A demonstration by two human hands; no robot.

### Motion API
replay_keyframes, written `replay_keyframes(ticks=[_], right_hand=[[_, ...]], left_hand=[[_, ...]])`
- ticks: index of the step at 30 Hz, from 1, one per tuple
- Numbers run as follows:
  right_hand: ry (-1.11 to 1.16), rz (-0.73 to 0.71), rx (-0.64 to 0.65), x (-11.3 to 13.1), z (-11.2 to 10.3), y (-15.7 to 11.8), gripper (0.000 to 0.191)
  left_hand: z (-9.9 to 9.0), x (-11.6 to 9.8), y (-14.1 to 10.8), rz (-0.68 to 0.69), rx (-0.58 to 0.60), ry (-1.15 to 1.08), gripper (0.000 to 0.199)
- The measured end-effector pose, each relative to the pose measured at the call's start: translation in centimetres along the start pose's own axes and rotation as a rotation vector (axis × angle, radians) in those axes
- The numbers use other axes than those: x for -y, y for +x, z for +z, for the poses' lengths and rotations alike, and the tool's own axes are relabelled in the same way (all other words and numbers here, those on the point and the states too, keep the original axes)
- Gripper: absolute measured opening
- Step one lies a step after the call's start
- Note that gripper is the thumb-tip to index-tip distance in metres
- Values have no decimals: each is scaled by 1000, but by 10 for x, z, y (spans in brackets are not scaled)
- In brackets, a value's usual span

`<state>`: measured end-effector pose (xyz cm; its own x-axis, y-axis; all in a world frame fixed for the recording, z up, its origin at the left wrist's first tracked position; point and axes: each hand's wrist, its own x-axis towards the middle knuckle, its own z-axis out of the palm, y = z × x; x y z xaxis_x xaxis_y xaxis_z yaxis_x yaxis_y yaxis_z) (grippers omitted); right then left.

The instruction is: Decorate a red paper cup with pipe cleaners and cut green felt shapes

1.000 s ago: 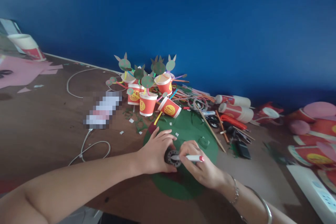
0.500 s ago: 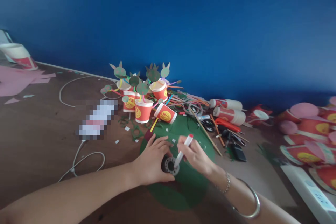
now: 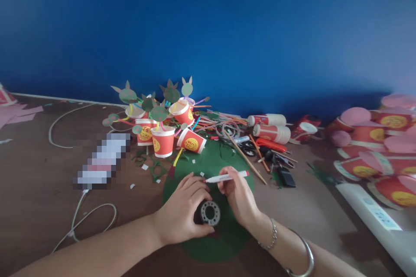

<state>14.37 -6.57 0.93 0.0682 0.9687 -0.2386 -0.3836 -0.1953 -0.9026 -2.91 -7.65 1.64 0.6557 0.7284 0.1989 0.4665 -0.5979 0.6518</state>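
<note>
My left hand (image 3: 182, 207) curls its thumb and fingers round a short dark cylinder with a ringed face (image 3: 210, 213); the pale face has a ring of small holes and a dark round centre. It sits on a green paper disc (image 3: 211, 253). In my right hand (image 3: 237, 197) a white marker (image 3: 224, 178) with a red end is gripped between thumb and fingers. The marker lies almost level, its red tip pointing left near the left hand's fingers, clear of the cylinder.
Red paper cups (image 3: 163, 142) with green paper animal heads stand behind the disc. Straws, wooden sticks and black scissors (image 3: 249, 147) lie to the right. More cups with pink paper (image 3: 355, 117) are far right, beside a white power strip (image 3: 367, 216). A blurred-out phone (image 3: 104, 160) and cable lie left.
My right hand has lifted the marker off the cylinder's face and turned it from steep to almost level. My left hand stays round the cylinder. The whole view has shifted somewhat.
</note>
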Motion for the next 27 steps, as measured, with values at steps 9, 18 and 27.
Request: replay_keyframes(ticks=[9,18,27], right_hand=[[-21,-55,60,-3,-1,2,27],[-107,-116,115,-3,10,23,23],[-131,-80,185,3,9,18,25]], left_hand=[[-3,-4,2,-15,27,-76,44],[-6,5,6,-45,-49,-90,38],[-9,5,6,-25,-28,-79,41]])
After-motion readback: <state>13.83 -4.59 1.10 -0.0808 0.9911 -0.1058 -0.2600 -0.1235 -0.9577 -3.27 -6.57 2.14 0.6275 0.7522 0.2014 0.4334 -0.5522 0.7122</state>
